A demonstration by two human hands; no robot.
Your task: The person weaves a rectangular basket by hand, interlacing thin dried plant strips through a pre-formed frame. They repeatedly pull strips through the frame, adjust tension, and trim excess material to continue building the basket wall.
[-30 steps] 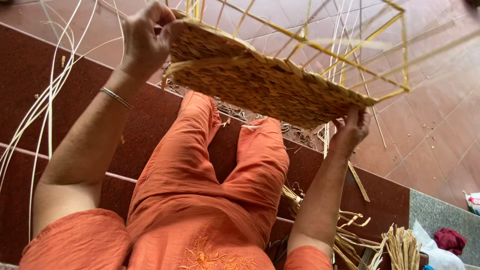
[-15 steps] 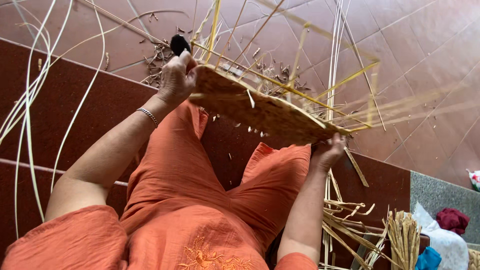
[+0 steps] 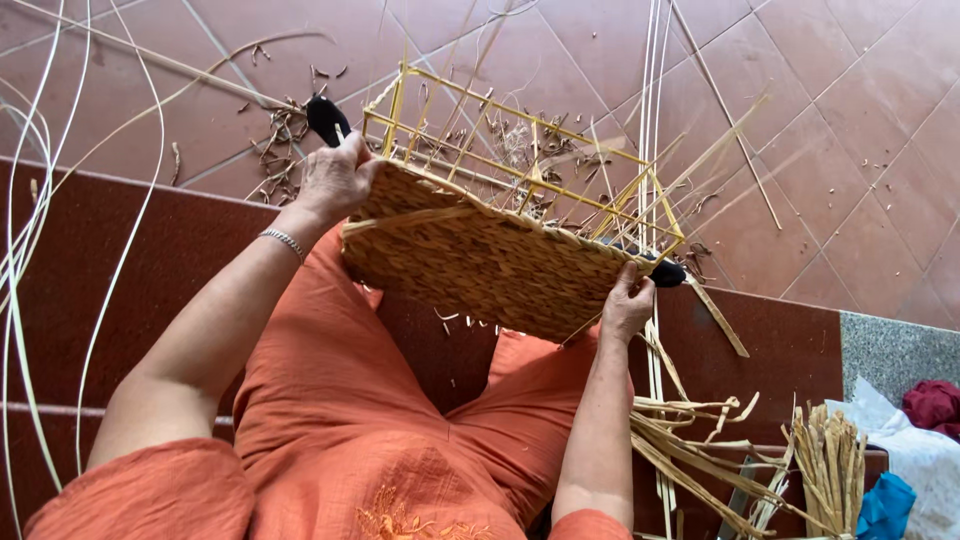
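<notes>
Both hands grip a half-woven basket (image 3: 480, 265) above the lap: left hand (image 3: 335, 180) at its 10 o'clock corner, right hand (image 3: 625, 305) at 4 o'clock, fingers closed on the rim. Loose cane strips (image 3: 690, 440) lie at 5 o'clock on the tiled floor (image 3: 850, 150).

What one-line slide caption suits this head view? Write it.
Left hand and right hand grip a half-woven basket with a bare yellow frame above orange-clad knees.

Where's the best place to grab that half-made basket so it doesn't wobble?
Probably by the two opposite ends of the woven base, as now: left hand and right hand each grip the half-woven basket from outside. The woven part looks firm; the thin yellow frame rods above look open and bendy.
</notes>
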